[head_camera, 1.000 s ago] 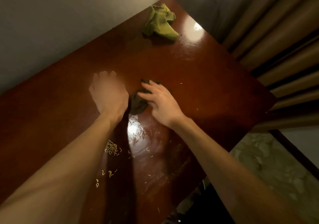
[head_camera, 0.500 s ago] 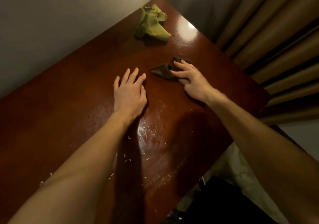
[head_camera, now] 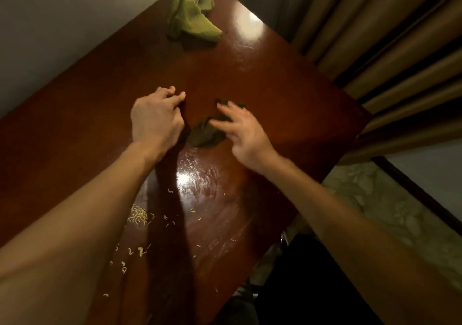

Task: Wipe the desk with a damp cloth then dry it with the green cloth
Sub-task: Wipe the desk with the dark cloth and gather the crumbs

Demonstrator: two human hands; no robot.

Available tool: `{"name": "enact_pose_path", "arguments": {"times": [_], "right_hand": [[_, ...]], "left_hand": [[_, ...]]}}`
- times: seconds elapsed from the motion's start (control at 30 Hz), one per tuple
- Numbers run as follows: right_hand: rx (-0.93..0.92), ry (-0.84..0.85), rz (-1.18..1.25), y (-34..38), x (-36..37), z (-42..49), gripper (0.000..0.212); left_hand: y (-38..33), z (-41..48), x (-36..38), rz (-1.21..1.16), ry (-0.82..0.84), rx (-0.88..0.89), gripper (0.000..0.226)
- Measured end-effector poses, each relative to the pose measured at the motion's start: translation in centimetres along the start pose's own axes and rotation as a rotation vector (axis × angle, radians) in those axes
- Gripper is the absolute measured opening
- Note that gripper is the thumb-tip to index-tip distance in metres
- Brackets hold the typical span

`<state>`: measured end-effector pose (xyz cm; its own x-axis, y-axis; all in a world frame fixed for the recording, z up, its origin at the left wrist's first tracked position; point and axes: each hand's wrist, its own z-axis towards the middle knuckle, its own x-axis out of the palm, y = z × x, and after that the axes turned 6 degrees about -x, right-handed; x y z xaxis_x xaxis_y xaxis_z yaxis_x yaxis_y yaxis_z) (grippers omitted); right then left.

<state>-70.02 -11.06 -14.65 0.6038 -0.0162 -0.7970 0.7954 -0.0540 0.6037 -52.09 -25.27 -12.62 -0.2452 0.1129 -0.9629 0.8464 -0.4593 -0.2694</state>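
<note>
The dark damp cloth [head_camera: 206, 133] lies crumpled on the glossy red-brown desk [head_camera: 287, 104], near its middle. My right hand [head_camera: 246, 134] presses on the cloth with spread, fairly straight fingers. My left hand [head_camera: 157, 117] rests on the desk just left of the cloth. Its fingers are curled under, and I see nothing in them. The green cloth [head_camera: 191, 15] sits bunched at the far corner, apart from both hands. A wet streaked patch [head_camera: 200, 179] shines on the desk below the dark cloth.
Pale crumbs [head_camera: 137, 216] are scattered on the near left part of the desk. A grey wall [head_camera: 62, 24] runs along the desk's left edge. Brown curtains [head_camera: 387, 49] hang beyond its right edge. Patterned floor [head_camera: 375, 199] and a dark object [head_camera: 312, 282] lie below the near edge.
My right hand has dragged the dark cloth back from the far right toward the middle. My left hand went from flat on the desk to curled fingers.
</note>
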Motion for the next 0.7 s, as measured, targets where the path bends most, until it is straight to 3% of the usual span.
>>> {"name": "enact_pose_path", "arguments": {"times": [0.17, 0.23, 0.4, 0.47, 0.57, 0.7], "right_hand": [[0.039, 0.102, 0.006, -6.2, -5.3, 3.6, 0.056], [0.079, 0.065, 0.005, -7.3, -6.3, 2.4, 0.057], [0.216, -0.103, 0.060, -5.9, -5.1, -4.6, 0.065], [0.198, -0.163, 0.056, -3.5, -2.7, -7.7, 0.071], [0.097, -0.091, 0.002, 0.1, 0.5, -10.8, 0.070], [0.025, -0.071, -0.051, -1.1, -0.5, -10.0, 0.072]], "left_hand": [[-2.5, -0.2, 0.4, 0.005, 0.044, 0.155, 0.038], [-4.1, -0.2, 0.6, -0.027, 0.115, 0.224, 0.040], [-6.8, 0.2, 0.7, -0.044, 0.182, 0.174, 0.045], [-7.0, 0.5, 0.8, -0.003, 0.206, 0.196, 0.048], [-7.1, 1.4, 1.0, 0.055, 0.236, 0.237, 0.054], [-7.7, 2.8, 1.1, 0.083, 0.247, 0.249, 0.057]]}}
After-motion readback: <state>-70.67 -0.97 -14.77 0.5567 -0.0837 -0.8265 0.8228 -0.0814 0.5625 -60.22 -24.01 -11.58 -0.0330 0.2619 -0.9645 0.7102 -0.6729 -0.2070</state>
